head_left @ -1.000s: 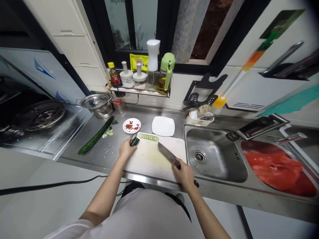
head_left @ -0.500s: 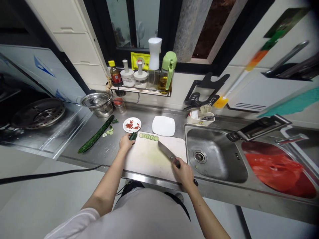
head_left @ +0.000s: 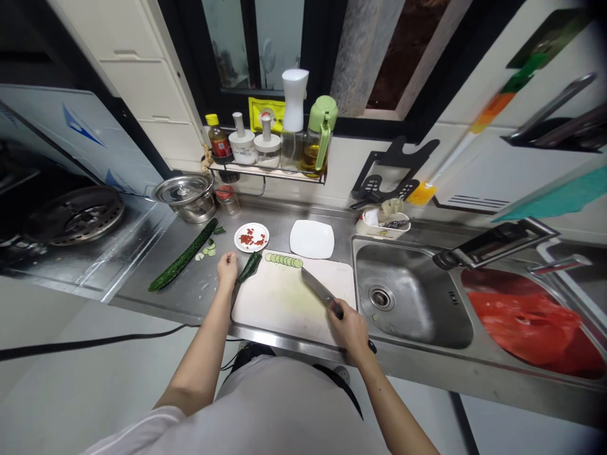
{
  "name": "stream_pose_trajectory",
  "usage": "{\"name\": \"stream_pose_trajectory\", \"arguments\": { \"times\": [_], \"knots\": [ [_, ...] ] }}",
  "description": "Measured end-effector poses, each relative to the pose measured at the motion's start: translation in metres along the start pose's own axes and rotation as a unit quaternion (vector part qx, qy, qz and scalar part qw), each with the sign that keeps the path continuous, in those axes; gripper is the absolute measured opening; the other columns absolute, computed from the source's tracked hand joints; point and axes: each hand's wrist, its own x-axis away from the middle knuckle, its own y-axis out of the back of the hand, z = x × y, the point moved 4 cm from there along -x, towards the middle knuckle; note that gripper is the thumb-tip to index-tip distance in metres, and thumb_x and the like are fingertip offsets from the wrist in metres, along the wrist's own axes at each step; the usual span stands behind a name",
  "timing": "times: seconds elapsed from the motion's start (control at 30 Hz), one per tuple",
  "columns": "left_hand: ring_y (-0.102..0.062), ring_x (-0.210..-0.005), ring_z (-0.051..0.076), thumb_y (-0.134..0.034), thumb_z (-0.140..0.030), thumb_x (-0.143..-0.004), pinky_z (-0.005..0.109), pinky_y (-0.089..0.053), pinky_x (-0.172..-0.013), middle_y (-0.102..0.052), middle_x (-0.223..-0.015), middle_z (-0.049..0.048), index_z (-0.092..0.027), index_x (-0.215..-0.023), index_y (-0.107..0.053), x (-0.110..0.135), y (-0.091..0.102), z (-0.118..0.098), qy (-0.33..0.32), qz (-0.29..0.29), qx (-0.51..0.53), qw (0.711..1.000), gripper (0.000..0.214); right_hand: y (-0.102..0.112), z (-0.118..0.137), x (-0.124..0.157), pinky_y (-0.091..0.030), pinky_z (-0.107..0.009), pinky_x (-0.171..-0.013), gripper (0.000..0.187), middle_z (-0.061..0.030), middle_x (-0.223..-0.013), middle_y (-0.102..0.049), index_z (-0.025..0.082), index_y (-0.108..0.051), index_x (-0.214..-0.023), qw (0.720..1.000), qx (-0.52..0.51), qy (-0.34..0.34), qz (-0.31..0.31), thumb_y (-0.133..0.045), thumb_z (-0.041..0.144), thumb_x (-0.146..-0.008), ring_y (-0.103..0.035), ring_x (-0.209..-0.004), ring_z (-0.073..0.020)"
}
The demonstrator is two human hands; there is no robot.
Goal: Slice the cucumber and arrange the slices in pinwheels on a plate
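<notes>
My right hand [head_left: 349,325] is wrapped round the dark handle of a kitchen knife [head_left: 317,287], its blade angled to the upper left over the white cutting board [head_left: 279,309]. The blade's tip is close to a row of thin cucumber slices [head_left: 283,260] along the board's far edge. A dark green cucumber piece [head_left: 250,266] rests at the board's left edge. Just left of it, apart from it, is my left hand [head_left: 227,268], fingers curled together with nothing visible in them. A long whole cucumber [head_left: 183,256] lies on the counter further left, near small cucumber scraps [head_left: 208,249].
Behind the board stand a white plate of chopped red pieces [head_left: 251,238] and a square white plate [head_left: 312,239]. The steel sink [head_left: 408,297] is on the right, with a red bag [head_left: 524,325] beyond. A lidded pot [head_left: 184,197] and seasoning rack [head_left: 270,169] line the back.
My left hand has let go of the cucumber piece and moved left off the board. The piece now lies uncovered at the board's edge. The knife and my right hand have barely moved.
</notes>
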Motion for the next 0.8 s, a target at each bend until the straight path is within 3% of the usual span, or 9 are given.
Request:
{"name": "stream_pose_trajectory", "arguments": {
  "times": [0.1,0.17,0.3,0.4,0.5,0.63,0.8],
  "knots": [
    [-0.063,-0.088,0.015,-0.035,-0.035,-0.093,0.025,-0.050,-0.079,-0.069,-0.099,0.0074,-0.015,-0.117,-0.060,0.004,0.008,-0.004,0.014,-0.060,0.067,0.996,0.040,-0.001,0.000,-0.001,-0.035,-0.024,-0.064,0.034,-0.0056,-0.096,-0.072,0.025,-0.065,-0.116,1.000,-0.007,-0.001,-0.003,-0.046,0.038,-0.091,-0.063,-0.084,-0.0204],
    [-0.063,-0.090,0.016,-0.039,-0.035,-0.092,0.025,-0.049,-0.082,-0.069,-0.101,0.0067,-0.016,-0.116,-0.061,0.012,0.009,-0.014,-0.007,-0.070,0.087,0.994,0.038,-0.002,-0.001,-0.002,-0.033,-0.024,-0.063,0.032,-0.0050,-0.091,-0.072,0.025,-0.066,-0.113,1.000,-0.015,-0.006,-0.001,-0.046,0.039,-0.091,-0.063,-0.081,-0.0201],
    [-0.062,-0.086,0.016,-0.045,-0.034,-0.091,0.026,-0.048,-0.082,-0.069,-0.101,0.0062,-0.017,-0.115,-0.063,0.040,-0.011,-0.045,-0.105,0.019,0.050,0.993,0.034,-0.006,-0.004,-0.005,-0.033,-0.025,-0.064,0.032,-0.0044,-0.084,-0.072,0.026,-0.067,-0.112,0.999,-0.031,-0.024,0.003,-0.046,0.041,-0.092,-0.063,-0.079,-0.0197],
    [-0.061,-0.087,0.017,-0.048,-0.030,-0.090,0.029,-0.047,-0.085,-0.068,-0.104,0.0080,-0.017,-0.111,-0.066,0.065,-0.039,-0.065,-0.191,0.113,0.004,0.975,0.031,-0.009,-0.006,-0.009,-0.032,-0.025,-0.064,0.036,-0.0059,-0.087,-0.072,0.024,-0.066,-0.116,0.999,-0.037,-0.038,0.001,-0.042,0.041,-0.094,-0.063,-0.079,-0.0190],
    [-0.059,-0.098,0.020,-0.047,-0.028,-0.091,0.032,-0.045,-0.092,-0.066,-0.112,0.0095,-0.019,-0.116,-0.066,0.083,-0.065,-0.080,-0.237,0.173,-0.040,0.955,0.032,-0.010,-0.006,-0.011,-0.031,-0.026,-0.063,0.038,-0.0068,-0.090,-0.072,0.022,-0.065,-0.116,0.999,-0.032,-0.040,0.002,-0.038,0.039,-0.096,-0.063,-0.079,-0.0186],
    [-0.054,-0.111,0.024,-0.045,-0.029,-0.093,0.036,-0.040,-0.098,-0.063,-0.117,0.0102,-0.023,-0.126,-0.062,0.094,-0.090,-0.095,-0.240,0.200,-0.119,0.942,0.038,-0.009,-0.004,-0.011,-0.027,-0.026,-0.061,0.036,-0.0067,-0.088,-0.071,0.021,-0.065,-0.113,0.998,-0.005,-0.055,0.017,-0.036,0.037,-0.098,-0.062,-0.078,-0.0184],
    [-0.052,-0.112,0.027,-0.044,-0.032,-0.094,0.040,-0.036,-0.097,-0.060,-0.117,0.0127,-0.025,-0.132,-0.057,0.094,-0.107,-0.105,-0.240,0.194,-0.193,0.931,0.041,-0.007,0.000,-0.011,-0.027,-0.026,-0.061,0.035,-0.0074,-0.090,-0.071,0.022,-0.064,-0.110,0.997,0.023,-0.065,0.035,-0.035,0.037,-0.098,-0.062,-0.079,-0.0187]
  ]
}}
